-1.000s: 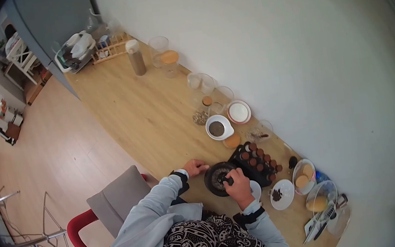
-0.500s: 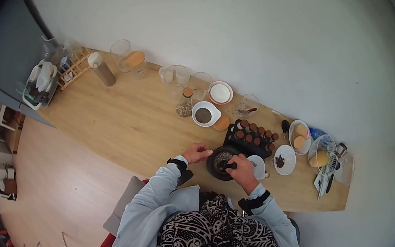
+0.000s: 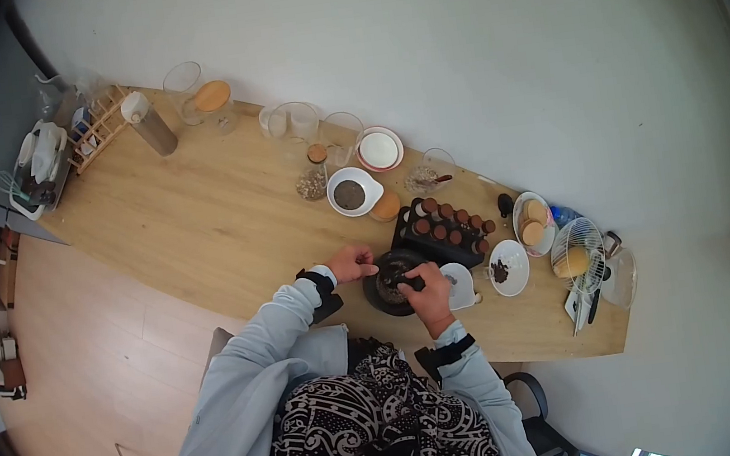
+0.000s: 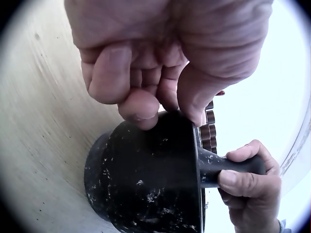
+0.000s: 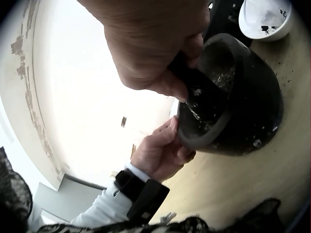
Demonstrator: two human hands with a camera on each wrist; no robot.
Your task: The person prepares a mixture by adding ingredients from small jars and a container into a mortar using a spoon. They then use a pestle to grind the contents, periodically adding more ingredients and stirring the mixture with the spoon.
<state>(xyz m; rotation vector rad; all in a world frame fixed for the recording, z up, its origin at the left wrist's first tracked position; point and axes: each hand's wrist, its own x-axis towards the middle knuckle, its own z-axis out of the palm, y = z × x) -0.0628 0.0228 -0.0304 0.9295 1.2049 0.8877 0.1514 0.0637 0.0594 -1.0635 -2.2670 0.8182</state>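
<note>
A black stone mortar (image 3: 372, 297) stands on the wooden table in front of the person, with crushed dark bits (image 5: 224, 80) inside. The left hand (image 3: 350, 263) pinches its rim on the left side, thumb at the lip and curled fingers against the outer wall, as the left wrist view shows. In the right hand (image 3: 431, 300) is a black pestle (image 4: 211, 165), gripped round the handle, its lower end down inside the mortar and leaning. White specks mark the mortar's outer wall.
Behind the mortar is a black rack of brown-capped jars (image 3: 452, 228). To the right lie a white dish (image 3: 459, 276), a white bowl with dark pieces (image 3: 521, 282) and a wire whisk (image 3: 575, 243). A spouted white bowl (image 3: 369, 182) and glass jars line the wall side.
The head view has swung, so the table sits differently in it. The pestle stays in the mortar in the right hand, and the left hand stays at the rim.
</note>
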